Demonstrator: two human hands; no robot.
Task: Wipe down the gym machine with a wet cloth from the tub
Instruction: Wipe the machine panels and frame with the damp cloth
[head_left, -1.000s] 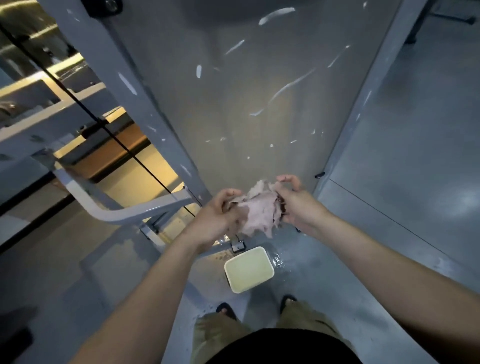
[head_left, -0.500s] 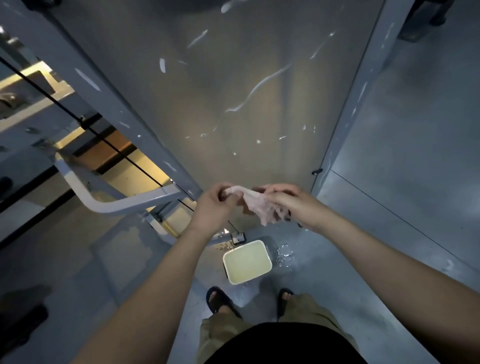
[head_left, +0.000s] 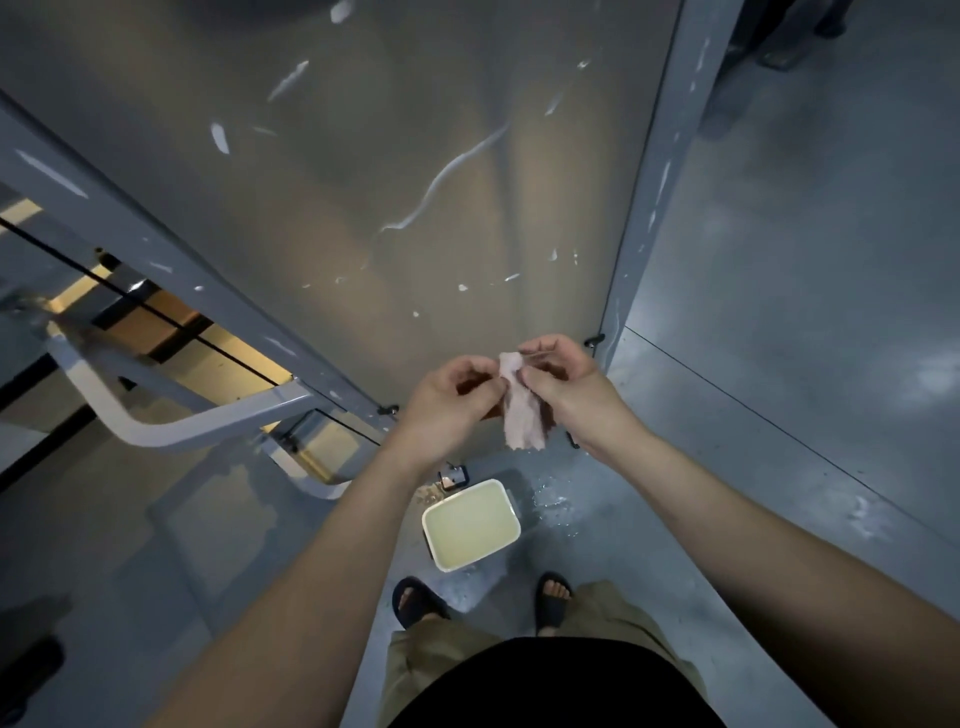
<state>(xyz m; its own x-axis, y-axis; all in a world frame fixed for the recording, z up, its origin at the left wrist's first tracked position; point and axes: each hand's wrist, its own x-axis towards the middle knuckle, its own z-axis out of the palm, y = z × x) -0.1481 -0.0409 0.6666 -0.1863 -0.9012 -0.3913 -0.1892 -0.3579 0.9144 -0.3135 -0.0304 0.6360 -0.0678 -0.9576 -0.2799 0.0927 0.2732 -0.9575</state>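
A pale pink cloth (head_left: 522, 402) is held at frame centre, its top edge pinched between the curled fingers of the left hand (head_left: 447, 400) and the right hand (head_left: 566, 387), its lower edge hanging free; directly below, a cream tub (head_left: 464, 496) of cloudy liquid is set on the grey floor (head_left: 779, 364), just ahead of two sandalled feet (head_left: 415, 603); the streaked machine panel (head_left: 395, 182) fills the upper frame, edged at right by a grey post (head_left: 649, 208); open floor is seen beyond that edge.

Black sandals (head_left: 415, 601) stand on a grey, splashed floor (head_left: 779, 374).
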